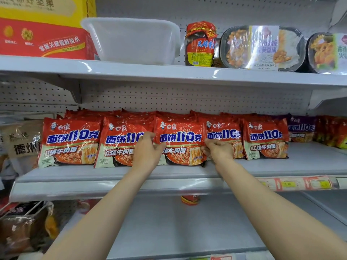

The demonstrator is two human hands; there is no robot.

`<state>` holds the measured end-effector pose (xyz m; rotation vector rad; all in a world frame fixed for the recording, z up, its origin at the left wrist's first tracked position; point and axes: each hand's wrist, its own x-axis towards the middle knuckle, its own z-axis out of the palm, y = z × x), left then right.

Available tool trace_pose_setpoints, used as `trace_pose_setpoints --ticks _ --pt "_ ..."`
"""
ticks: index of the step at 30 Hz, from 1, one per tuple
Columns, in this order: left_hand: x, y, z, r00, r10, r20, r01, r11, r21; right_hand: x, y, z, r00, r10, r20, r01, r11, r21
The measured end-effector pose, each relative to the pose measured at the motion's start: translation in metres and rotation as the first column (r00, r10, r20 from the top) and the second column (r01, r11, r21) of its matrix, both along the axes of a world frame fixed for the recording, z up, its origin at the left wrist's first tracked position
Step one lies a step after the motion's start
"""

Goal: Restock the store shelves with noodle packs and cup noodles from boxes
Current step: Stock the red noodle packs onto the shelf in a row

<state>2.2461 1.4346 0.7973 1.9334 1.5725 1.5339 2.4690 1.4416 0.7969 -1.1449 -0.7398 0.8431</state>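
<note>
Several red noodle packs stand in rows on the middle shelf (281, 167), faces forward. My left hand (147, 151) pinches the left edge of the middle red noodle pack (181, 136). On that pack's right edge, low down, my right hand (217, 150) grips it with curled fingers. Other red packs stand to its left (71, 141) and right (265, 139). A purple noodle pack (301, 128) stands further right. On the lower shelf a red cup noodle (190, 199) shows partly under the shelf lip.
The top shelf holds a red and yellow box (43, 34), a clear plastic tub (133, 40), a red-capped jar (200, 44) and black meal trays (262, 47). Price tags (300, 183) line the middle shelf's edge. Packaged goods (22, 228) hang at the lower left.
</note>
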Motion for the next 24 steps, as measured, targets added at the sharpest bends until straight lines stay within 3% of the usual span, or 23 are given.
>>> trace_pose_setpoints --ticks 7,14,17,24 --pt "0.008 -0.012 -0.017 0.999 -0.015 -0.052 0.019 0.998 0.061 -0.009 -0.019 -0.004 0.918 -0.098 0.385 0.056 0.991 0.117" --pt "0.022 -0.026 -0.029 0.985 0.067 -0.16 -0.056 0.996 0.073 -0.026 -0.045 -0.014 0.611 -0.114 0.783 0.073 0.993 0.089" --pt "0.028 -0.032 -0.03 0.976 0.085 -0.2 -0.079 0.996 0.038 -0.031 -0.049 -0.017 0.547 -0.082 0.833 0.073 0.996 0.051" --pt "0.036 -0.035 -0.028 0.96 0.119 -0.254 -0.121 0.993 0.01 -0.032 -0.05 -0.012 0.543 0.019 0.839 0.019 0.999 -0.034"
